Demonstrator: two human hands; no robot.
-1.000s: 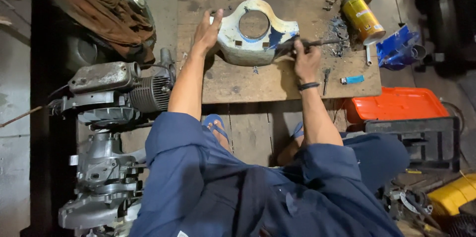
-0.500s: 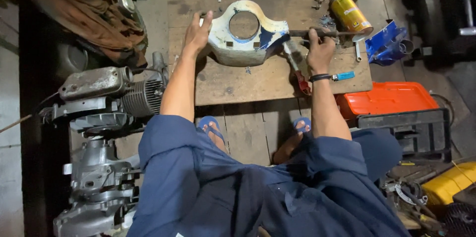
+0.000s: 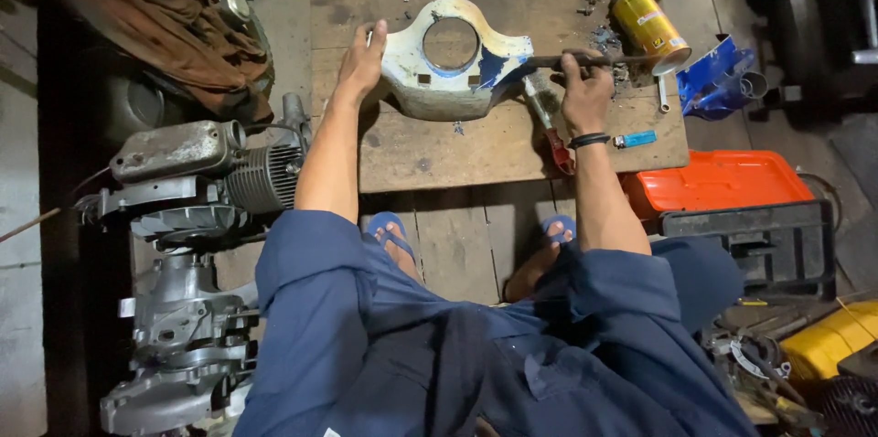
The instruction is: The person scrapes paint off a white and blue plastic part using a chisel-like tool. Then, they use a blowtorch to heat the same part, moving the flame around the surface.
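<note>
The left hand (image 3: 363,60) lies with the fingers spread on the left edge of a white and blue metal housing (image 3: 437,79) with a round hole, and presses it flat on the wooden worktop (image 3: 439,149). The right hand (image 3: 585,94) is closed around a thin dark tool (image 3: 558,60), whose tip touches the right side of the housing. The two hands are well apart, with the housing between them.

Just beside the right hand, toward the person, a brush with a red handle (image 3: 551,126) lies on the worktop, and a small blue lighter (image 3: 635,139) lies near the wrist. Beyond the right hand, a yellow spray can (image 3: 649,26) lies near the far right corner, close to the edge. Between the hands and the near edge the board is mostly bare. Left of the left hand, below the worktop edge, stands a grey engine (image 3: 197,181). An orange case (image 3: 718,183) touches the right near corner.
</note>
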